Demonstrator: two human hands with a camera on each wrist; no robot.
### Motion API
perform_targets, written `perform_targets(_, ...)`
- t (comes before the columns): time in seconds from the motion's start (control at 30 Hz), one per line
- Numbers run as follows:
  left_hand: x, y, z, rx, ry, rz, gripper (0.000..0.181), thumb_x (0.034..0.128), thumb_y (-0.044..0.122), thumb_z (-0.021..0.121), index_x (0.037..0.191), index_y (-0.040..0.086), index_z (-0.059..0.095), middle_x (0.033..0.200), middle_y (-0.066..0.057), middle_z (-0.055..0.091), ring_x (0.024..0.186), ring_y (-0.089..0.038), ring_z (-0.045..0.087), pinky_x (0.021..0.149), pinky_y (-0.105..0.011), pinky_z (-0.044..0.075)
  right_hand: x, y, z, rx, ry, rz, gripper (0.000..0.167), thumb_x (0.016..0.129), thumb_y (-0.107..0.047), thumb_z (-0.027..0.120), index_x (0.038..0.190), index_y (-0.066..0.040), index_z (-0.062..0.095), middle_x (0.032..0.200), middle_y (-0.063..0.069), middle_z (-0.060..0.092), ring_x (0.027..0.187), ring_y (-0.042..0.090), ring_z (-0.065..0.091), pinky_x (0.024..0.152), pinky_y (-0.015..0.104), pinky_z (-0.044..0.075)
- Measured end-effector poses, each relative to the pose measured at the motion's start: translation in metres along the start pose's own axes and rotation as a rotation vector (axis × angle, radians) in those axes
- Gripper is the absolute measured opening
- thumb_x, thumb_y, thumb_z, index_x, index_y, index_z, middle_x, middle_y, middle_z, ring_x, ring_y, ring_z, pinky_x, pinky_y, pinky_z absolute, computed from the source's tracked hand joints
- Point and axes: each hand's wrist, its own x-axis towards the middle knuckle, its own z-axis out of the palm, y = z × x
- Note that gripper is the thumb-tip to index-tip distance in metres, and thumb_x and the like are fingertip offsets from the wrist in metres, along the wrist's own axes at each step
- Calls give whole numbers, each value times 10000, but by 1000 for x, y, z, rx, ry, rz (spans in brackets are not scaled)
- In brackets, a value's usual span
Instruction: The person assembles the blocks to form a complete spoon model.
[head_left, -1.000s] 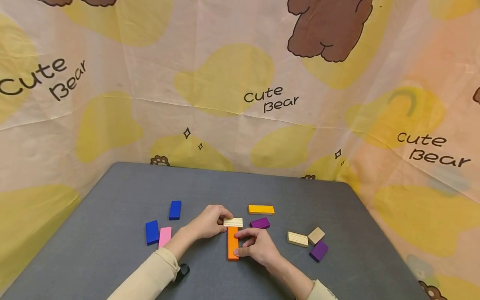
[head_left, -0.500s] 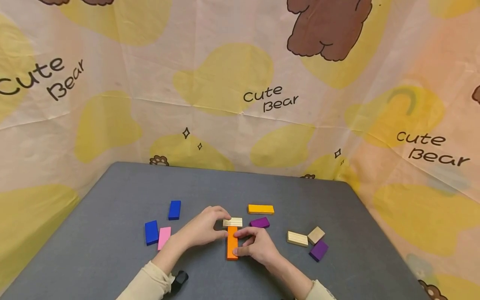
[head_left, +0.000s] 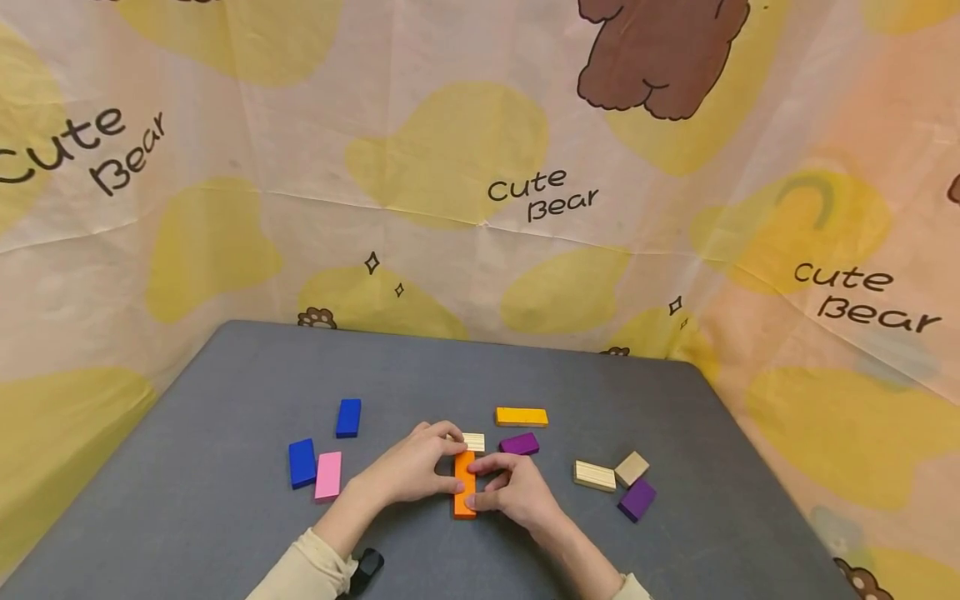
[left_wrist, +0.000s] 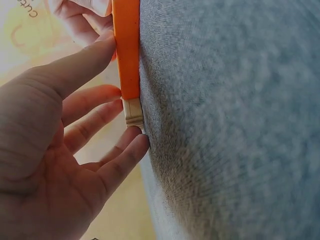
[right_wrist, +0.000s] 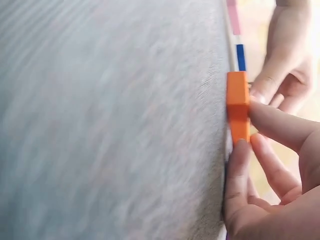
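An orange block (head_left: 464,498) lies lengthwise towards me on the table, its far end against a light wooden block (head_left: 475,442) set crosswise. My right hand (head_left: 519,493) holds the orange block from the right; in the right wrist view its thumb lies on top and a finger on the side. My left hand (head_left: 416,465) reaches in from the left. Its thumb rests on the orange block, and the index fingertip touches near the joint of the two blocks. In the left wrist view the other fingers (left_wrist: 122,162) spread loosely by the wooden block (left_wrist: 133,111).
Left of the hands lie two blue blocks (head_left: 348,418) and a pink block (head_left: 328,477). Beyond the right hand are a yellow block (head_left: 521,417) and a purple block (head_left: 519,444). Farther right sit wooden blocks (head_left: 595,476) and another purple block (head_left: 637,500).
My left hand has let go of the wooden block's left end, opened, and come nearer along the orange block, its thumb now on it. My right hand has stayed on the orange block.
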Motion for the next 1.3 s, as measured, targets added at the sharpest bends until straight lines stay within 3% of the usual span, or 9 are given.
perform_targets(0.13,0,1,0,4,-10,-14,541,835,355,795,1267,52,675,1235,21,552,1092,-227,477,932,-423,455,-3,-2,-2,24,-9,21,351,727,-39,861,1057,-53,742,935,76,685,675,179,580,574,270,457)
perform_targets(0.27,0,1,0,2,-17,-34,553,836,366,792,1283,65,667,1245,29,549,1103,-223,477,945,-423,449,-7,-2,-5,115,-24,49,334,772,-43,825,1084,-1,716,929,118,705,735,206,649,658,311,520)
perform_targets(0.43,1,0,0,-2,-23,-45,571,837,395,784,1292,73,662,1251,36,544,1104,-211,470,945,-419,446,-10,-1,-11,156,19,71,322,816,-80,797,1098,35,692,978,122,696,795,220,669,722,362,554)
perform_targets(0.7,2,-2,0,-10,-14,-54,559,826,404,792,1270,85,681,1243,43,544,1096,-207,461,918,-416,459,-20,-1,-14,124,171,127,282,842,-123,787,1073,10,695,911,65,678,782,219,615,694,346,540)
perform_targets(0.83,2,-1,1,-21,-4,-71,511,840,363,788,1260,90,689,1240,48,547,1096,-208,459,905,-416,465,-25,-2,-13,157,345,158,313,812,-101,810,1080,7,691,957,93,666,765,218,607,662,325,521)
perform_targets(0.93,2,-1,2,-13,9,-76,462,863,323,774,1252,89,694,1237,42,551,1094,-212,460,896,-417,468,-26,-1,-14,167,488,145,397,781,-91,834,1137,-8,681,1073,131,645,798,228,598,658,319,500)
perform_targets(1.0,2,0,1,-9,17,-79,439,872,303,767,1247,86,697,1236,37,552,1092,-219,461,887,-420,471,-23,0,-15,153,543,128,469,764,-87,845,1193,-29,664,1152,140,617,843,240,576,667,322,487)
perform_targets(1.3,3,0,4,-9,20,-84,437,869,298,769,1243,83,699,1230,38,552,1086,-215,465,871,-418,472,-6,14,-13,25,627,79,669,702,-28,879,1299,-21,579,1283,147,525,989,265,537,723,295,508)
